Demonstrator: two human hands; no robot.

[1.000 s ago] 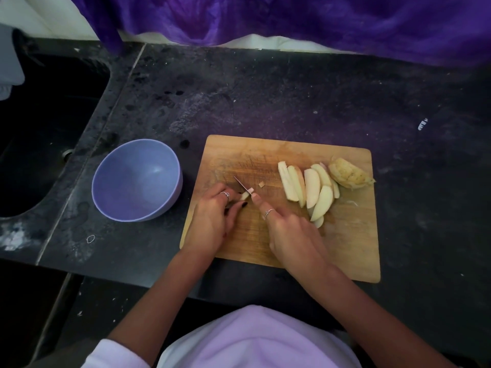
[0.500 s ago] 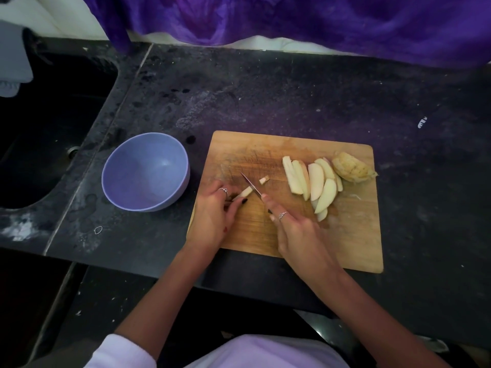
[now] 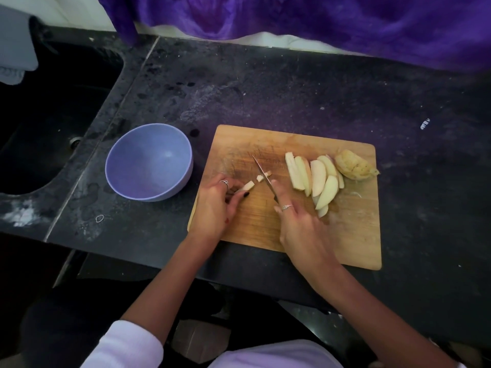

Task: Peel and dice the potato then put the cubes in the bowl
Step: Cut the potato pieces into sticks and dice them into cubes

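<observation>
Board [image 3: 345, 235] on bench [image 3: 265, 88]: left hand [image 3: 215, 205], fingers pinching potato strip [image 3: 247, 186]; right hand [image 3: 300, 224], fingers gripping knife [image 3: 261, 172]; cube [image 3: 259, 177]; wedges [image 3: 316, 179]. Bowl [image 3: 148, 162] beside.

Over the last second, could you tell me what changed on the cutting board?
The knife in the right hand cut another small cube off the potato strip that the left hand holds; it now lies apart. The sliced pile, cutting board and empty bowl stayed put.
</observation>
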